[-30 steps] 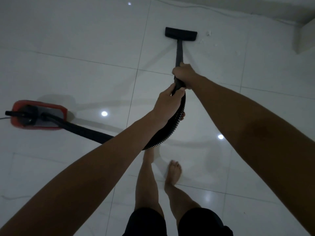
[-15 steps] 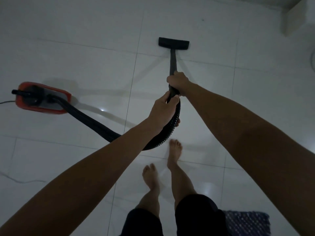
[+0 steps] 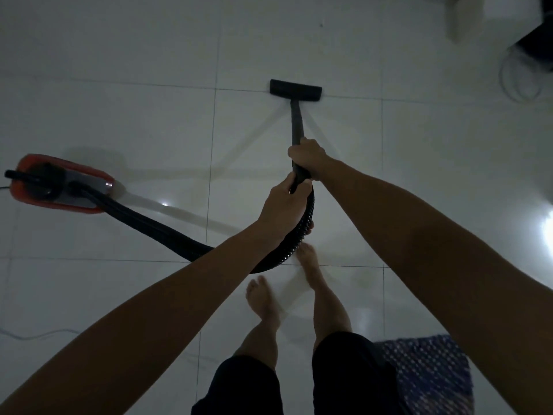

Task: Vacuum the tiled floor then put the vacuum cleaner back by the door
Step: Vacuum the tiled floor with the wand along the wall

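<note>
The red and black vacuum cleaner body sits on the white tiled floor at the left. Its black ribbed hose curves from the body under my arms up to the black wand. The flat black floor nozzle rests on a tile seam ahead of me. My right hand is closed around the wand's upper part. Just below it, my left hand grips the spot where wand and hose join.
My bare feet stand just behind the hose loop. A dark patterned mat lies at the bottom right. A thin power cord trails on the floor at the left. A white post and a dark object with coiled cable stand at the top right.
The nozzle has been drawn back toward me, away from the far wall. I have stepped backward, the mat has come into view, and the vacuum body has slid nearer.
</note>
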